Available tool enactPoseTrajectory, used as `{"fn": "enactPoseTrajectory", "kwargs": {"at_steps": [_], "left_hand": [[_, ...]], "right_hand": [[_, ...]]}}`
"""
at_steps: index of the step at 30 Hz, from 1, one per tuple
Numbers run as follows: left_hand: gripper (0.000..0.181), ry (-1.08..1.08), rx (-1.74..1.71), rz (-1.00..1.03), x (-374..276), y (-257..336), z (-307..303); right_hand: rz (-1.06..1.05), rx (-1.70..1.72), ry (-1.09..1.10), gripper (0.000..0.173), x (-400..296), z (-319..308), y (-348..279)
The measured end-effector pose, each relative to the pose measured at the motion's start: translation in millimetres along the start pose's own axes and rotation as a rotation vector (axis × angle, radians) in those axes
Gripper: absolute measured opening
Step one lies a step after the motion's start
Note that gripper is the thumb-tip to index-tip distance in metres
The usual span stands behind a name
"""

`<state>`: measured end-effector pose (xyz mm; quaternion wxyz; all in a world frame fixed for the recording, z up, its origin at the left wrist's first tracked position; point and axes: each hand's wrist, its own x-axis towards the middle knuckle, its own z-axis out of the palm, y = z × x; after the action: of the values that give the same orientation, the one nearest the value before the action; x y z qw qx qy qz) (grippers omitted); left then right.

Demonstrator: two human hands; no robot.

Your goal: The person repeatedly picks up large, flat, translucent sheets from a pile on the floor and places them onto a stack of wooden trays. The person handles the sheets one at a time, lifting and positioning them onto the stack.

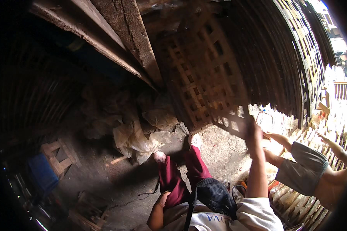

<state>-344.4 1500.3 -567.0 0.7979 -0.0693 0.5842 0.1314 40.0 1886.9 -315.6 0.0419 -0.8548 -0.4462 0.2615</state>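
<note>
My right hand [253,131] is raised ahead of me, blurred by motion, and grips the near corner of a woven lattice panel [232,122], apparently of bamboo strips. Behind that corner, a shaded openwork lattice [193,86] leans beside a thick stack of similar panels [266,60]. Against my maroon trousers [173,184], at the thigh, rests my left hand [164,198]. Nothing shows in it, but its fingers are partly hidden. Pale clogs [160,156] are on my feet, and a black mesh item [215,193] hangs at my waist.
A person in grey shorts [302,167] stands close on the right, by rows of upright pale sheets [295,210]. Wooden beams [130,31] reach down overhead. Crumpled plastic sheeting [138,141] lies on the floor. At left are a wooden stool [60,158] and a blue object [42,174].
</note>
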Motion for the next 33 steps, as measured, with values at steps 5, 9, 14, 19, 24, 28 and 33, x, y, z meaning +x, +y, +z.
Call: {"fn": "enactPoseTrajectory", "kwargs": {"at_steps": [5, 9, 14, 19, 24, 28, 33], "left_hand": [[0.028, -0.071, 0.070, 0.100, 25, -26, -16], [0.029, -0.035, -0.004, 0.042, 18, -26, -6], [0.030, 0.003, -0.061, -0.003, 16, -17, 17], [0.030, 0.049, -0.115, -0.038, 16, -15, 36], [0.031, 0.093, -0.209, -0.111, 2, -9, 60], [0.031, 0.064, -0.305, -0.169, -2, 0, 72], [0.032, -0.001, -0.641, 0.000, -22, 26, 91]], "right_hand": [[-0.169, 0.137, 0.193, 0.027, 18, 2, 26], [-0.352, 0.296, 0.196, 0.022, 35, -30, 44], [-0.148, 0.641, -0.132, 0.025, 92, -19, 81], [-0.062, 0.565, -0.204, 0.030, 203, 29, 141], [-0.326, 0.137, -0.025, 0.038, 279, 71, 187], [-0.540, 0.015, 0.128, 0.040, 337, 114, 231], [-0.587, -0.343, 0.358, 0.032, 240, 196, 122]]}}
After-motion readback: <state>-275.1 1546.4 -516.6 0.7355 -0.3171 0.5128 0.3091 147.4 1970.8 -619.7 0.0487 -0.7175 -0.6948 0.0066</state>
